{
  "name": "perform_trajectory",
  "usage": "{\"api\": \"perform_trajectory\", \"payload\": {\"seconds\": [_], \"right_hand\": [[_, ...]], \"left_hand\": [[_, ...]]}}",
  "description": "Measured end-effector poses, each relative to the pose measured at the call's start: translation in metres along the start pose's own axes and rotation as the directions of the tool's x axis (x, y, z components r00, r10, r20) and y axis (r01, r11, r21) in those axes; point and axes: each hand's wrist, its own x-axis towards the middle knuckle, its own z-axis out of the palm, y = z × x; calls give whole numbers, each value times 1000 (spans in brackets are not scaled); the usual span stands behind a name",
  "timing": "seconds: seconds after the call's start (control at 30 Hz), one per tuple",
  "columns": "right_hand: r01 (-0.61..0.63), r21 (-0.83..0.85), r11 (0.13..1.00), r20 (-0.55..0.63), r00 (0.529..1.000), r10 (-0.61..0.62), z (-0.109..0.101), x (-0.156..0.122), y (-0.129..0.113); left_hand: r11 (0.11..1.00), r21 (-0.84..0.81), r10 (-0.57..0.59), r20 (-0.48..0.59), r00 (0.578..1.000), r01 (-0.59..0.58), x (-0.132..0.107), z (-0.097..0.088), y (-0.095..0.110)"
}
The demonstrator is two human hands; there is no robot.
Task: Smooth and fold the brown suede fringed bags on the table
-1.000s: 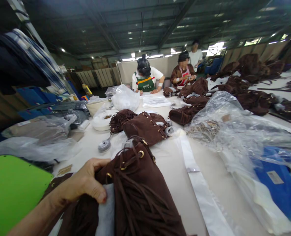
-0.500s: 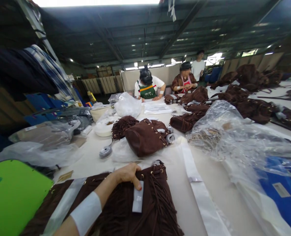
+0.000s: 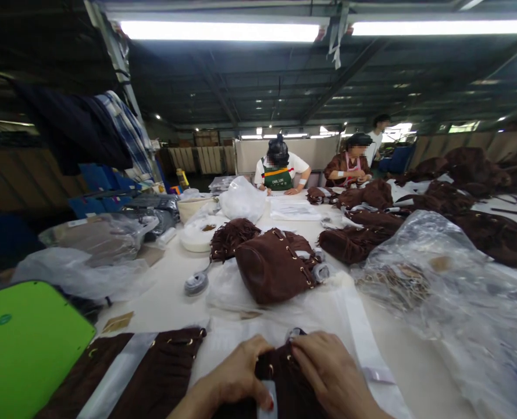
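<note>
A dark brown fringed bag (image 3: 282, 372) lies at the bottom centre, its lower part cut off by the frame edge. My left hand (image 3: 241, 375) grips its top edge, thumb on a grey tag (image 3: 267, 398) that hangs at the front. Closed on the same edge, further right, is my right hand (image 3: 328, 369), its fingertips partly hidden. Between the hands a gold eyelet shows. To the left lies another brown bag (image 3: 171, 361) with eyelets and a pale strip (image 3: 118, 372) across it.
Beyond my hands lie a brown drawstring bag (image 3: 271, 267), a grey roll (image 3: 196, 283) and a white tape roll (image 3: 201, 233). Clear plastic (image 3: 450, 291) covers the right side. A green board (image 3: 31, 343) stands at left. Two people sit across the table; another stands behind.
My right hand has come into view onto the bag. My left hand and the bag have shifted right, apart from the bag at left. The view has tilted up.
</note>
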Motion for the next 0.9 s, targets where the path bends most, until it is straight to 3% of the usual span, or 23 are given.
{"api": "perform_trajectory", "payload": {"seconds": [0.03, 0.1, 0.23, 0.37, 0.47, 0.63, 0.7, 0.77, 0.83, 0.9], "right_hand": [[-26, -131, 991, 12, 1000, 28, 2, 25, 1], [-69, -224, 972, 95, 991, 92, 11, 67, 4], [-180, -154, 972, 192, 959, 208, 40, 111, 14], [-247, 57, 967, 101, 965, 241, 56, 120, 17], [-157, 302, 940, -11, 986, 168, 52, 115, 6], [-34, 626, 779, -15, 998, 56, 31, 111, -13], [-5, 680, 733, -19, 1000, 24, 25, 117, -14], [17, 686, 727, -38, 999, 12, 23, 127, -13], [29, 639, 769, -62, 998, 14, 23, 135, -12], [26, 533, 845, -76, 997, 17, 23, 135, -10]], "left_hand": [[1000, 11, 19, -27, 999, -19, 0, 4, -3], [996, 51, 75, -57, 996, -72, 2, 13, -13], [983, 83, 169, -66, 984, -163, 11, 28, -36], [985, -5, 170, -15, 985, -170, 11, 32, -50], [986, -90, 145, 28, 989, -142, 6, 30, -46], [905, -424, 86, 88, 992, -41, 5, 26, -25], [858, -514, 54, 87, 995, -2, 4, 24, -17], [872, -487, -36, 53, 998, 57, 1, 21, -8], [903, -413, -122, 14, 992, 117, -3, 19, 1], [927, -352, -134, 13, 991, 130, -8, 18, 9]]}}
